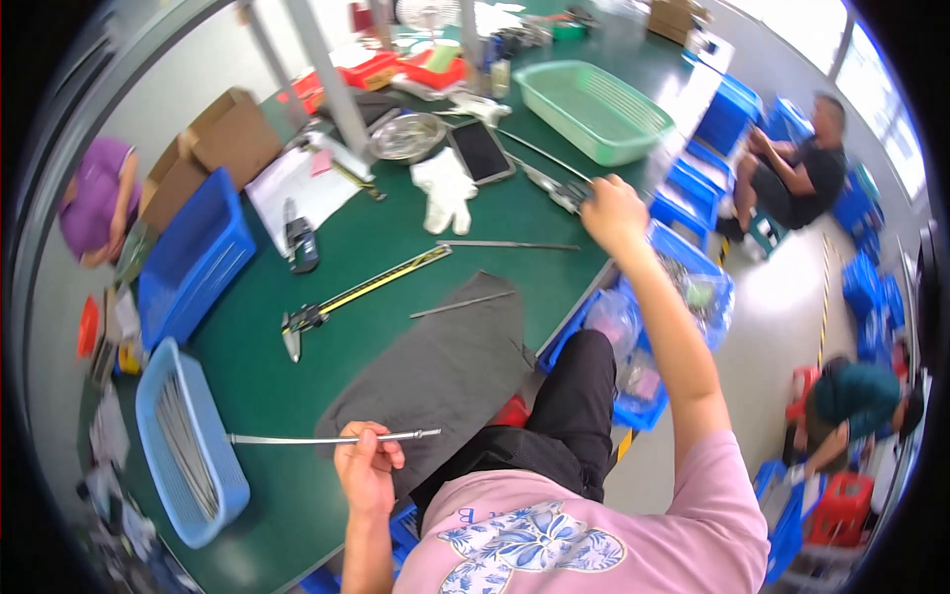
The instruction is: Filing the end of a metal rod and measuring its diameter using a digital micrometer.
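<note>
My left hand [366, 467] pinches a long thin metal rod [297, 439] and holds it level over the green table [277, 376], its far tip above the small blue basket [183, 450] of similar rods. My right hand [614, 210] reaches far out to the table's right edge, its fingers closed on a metal tool [554, 188] with a dark handle lying there. A grey cloth [445, 366] lies in front of me with another thin rod [462, 304] on it. A third rod [510, 245] lies beyond it.
A long caliper [361, 292], a white glove [445, 188], a phone [482, 151], a steel bowl [408, 136], a green basket [594, 109] and a large blue crate [193, 262] stand on the table. Blue bins [683, 287] sit by my knee. Other people sit at the left and right.
</note>
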The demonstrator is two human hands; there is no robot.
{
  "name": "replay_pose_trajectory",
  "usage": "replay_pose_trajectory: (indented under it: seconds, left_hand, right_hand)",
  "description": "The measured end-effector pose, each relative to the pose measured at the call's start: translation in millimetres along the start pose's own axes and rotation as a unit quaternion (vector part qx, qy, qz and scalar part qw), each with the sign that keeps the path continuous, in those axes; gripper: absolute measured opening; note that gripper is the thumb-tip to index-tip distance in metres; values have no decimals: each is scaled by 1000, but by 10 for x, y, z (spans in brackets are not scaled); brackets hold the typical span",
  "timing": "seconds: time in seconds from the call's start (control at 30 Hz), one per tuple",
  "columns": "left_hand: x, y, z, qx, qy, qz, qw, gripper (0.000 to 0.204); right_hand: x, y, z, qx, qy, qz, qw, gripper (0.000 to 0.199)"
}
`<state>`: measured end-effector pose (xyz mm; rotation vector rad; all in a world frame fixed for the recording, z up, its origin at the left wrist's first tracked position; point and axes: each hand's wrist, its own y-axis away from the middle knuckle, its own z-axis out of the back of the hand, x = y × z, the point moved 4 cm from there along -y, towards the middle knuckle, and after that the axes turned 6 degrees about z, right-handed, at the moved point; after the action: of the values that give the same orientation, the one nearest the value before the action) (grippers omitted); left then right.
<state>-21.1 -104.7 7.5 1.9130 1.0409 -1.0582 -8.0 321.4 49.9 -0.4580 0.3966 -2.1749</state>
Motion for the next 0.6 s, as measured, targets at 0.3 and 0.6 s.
replay_pose_trajectory:
  seconds: [0.3, 0.6]
  left_hand:
    - [25, 255, 78, -49, -18, 122, 991, 23]
    - [-330, 78, 497, -108, -135, 252, 952, 27]
  right_hand:
    - [-545, -273, -332, 160, -19, 76, 984, 28]
    - [-142, 9, -71, 104, -20, 210, 972, 28]
